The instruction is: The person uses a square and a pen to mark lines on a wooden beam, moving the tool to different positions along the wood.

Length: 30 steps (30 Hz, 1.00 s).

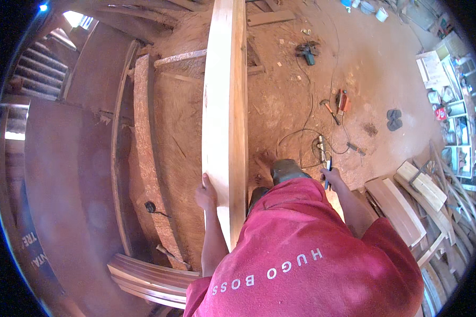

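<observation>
A long, pale wooden beam (217, 105) runs from the far edge toward my body, its lit face bright and its right side browner. My left hand (206, 195) grips the beam's left edge near my body, thumb up on the wood, its other fingers partly hidden. To the right of my body, my right hand (331, 177) is closed around a slim dark tool with a pale edge (328, 168), held upright and apart from the beam. Its exact kind is unclear. A silvery metal piece (321, 148) lies on the floor just beyond that hand.
On the dusty floor (365, 63) lie a teal power tool (308, 54), a hammer (330, 112), a red power tool (343, 102), trailing cords and dark sandals (394, 120). Stacked boards (394, 211) are at right. A rough plank (147, 148) and more boards (143, 277) lie left.
</observation>
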Available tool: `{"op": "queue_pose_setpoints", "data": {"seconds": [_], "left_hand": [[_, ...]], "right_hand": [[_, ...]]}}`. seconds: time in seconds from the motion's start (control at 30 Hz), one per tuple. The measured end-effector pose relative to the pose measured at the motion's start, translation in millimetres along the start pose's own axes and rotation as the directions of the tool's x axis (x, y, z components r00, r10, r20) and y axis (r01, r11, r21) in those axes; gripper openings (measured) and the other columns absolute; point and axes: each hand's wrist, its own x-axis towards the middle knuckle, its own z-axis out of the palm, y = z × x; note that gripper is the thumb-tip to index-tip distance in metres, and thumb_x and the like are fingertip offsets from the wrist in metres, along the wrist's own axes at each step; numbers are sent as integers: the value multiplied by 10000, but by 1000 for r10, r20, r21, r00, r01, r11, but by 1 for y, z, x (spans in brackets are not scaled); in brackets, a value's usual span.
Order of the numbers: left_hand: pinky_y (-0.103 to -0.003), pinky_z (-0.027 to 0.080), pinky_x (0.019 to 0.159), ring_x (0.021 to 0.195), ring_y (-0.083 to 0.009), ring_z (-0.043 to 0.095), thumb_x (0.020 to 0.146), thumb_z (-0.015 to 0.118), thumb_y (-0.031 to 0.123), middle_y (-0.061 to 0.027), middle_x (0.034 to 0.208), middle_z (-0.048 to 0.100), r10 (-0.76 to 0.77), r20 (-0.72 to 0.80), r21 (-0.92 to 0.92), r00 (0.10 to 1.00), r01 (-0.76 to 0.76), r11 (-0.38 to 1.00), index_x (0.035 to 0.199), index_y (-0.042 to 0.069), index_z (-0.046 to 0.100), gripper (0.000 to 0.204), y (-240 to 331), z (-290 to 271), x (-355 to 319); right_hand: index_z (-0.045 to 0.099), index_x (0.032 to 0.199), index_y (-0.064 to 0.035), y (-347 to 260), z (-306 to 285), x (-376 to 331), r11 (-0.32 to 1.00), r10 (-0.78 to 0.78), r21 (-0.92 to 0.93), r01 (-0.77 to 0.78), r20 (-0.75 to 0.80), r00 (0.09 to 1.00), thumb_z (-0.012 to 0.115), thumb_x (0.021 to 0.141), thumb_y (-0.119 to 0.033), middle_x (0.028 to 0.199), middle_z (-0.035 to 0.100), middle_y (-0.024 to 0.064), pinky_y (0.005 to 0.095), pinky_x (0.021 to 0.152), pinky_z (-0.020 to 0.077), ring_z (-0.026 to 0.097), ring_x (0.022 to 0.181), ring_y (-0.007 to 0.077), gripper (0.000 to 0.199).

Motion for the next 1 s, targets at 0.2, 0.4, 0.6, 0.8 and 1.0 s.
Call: {"op": "queue_pose_setpoints", "data": {"seconds": [0.2, 0.4, 0.6, 0.8, 1.0], "left_hand": [[-594, 508, 724, 827, -494, 682, 987, 472, 666, -287, 868, 705, -8, -82, 148, 997, 20, 989, 966, 13, 757, 713, -21, 12, -35], [-558, 490, 609, 733, -469, 679, 1005, 528, 557, -254, 787, 688, 1, -132, 97, 991, 12, 995, 951, 60, 768, 554, -22, 14, -66], [-514, 421, 543, 559, -370, 598, 1047, 466, 492, -220, 686, 650, -200, -120, 4, 972, 202, 979, 757, 23, 676, 590, -49, 33, -54], [-555, 483, 759, 862, -465, 651, 1051, 439, 564, -271, 905, 693, -360, -333, -55, 872, 363, 930, 933, -34, 703, 664, -6, 56, -9], [-555, 436, 998, 1178, -462, 570, 1059, 437, 483, -279, 1245, 635, 118, -476, 205, 872, -20, 979, 1279, -22, 628, 583, 114, 73, 92]], "right_hand": [[649, 910, -16, -24, -5, 7, 993, 68, -101, -60, 78, 995, 766, 865, -219, 746, 655, 95, 386, 518, 499, 643, 601, 210, 239], [654, 916, 7, -59, 1, 66, 991, -38, -131, 41, 30, 999, 774, 869, -274, 749, 658, 85, 372, 504, 485, 658, 602, 200, 309], [627, 961, 44, -157, 6, 133, 881, -314, -426, 204, -205, 927, 755, 849, -272, 780, 683, 160, 425, 576, 539, 690, 635, 260, 359], [591, 996, 35, -326, -22, 232, 862, -430, -412, 297, -282, 857, 731, 892, -388, 794, 693, 184, 436, 602, 543, 712, 691, 286, 458], [631, 1062, -39, -575, 14, 207, 709, -669, 111, 697, -208, 714, 660, 984, -406, 911, 705, 103, 413, 747, 520, 692, 830, 249, 377]]}}
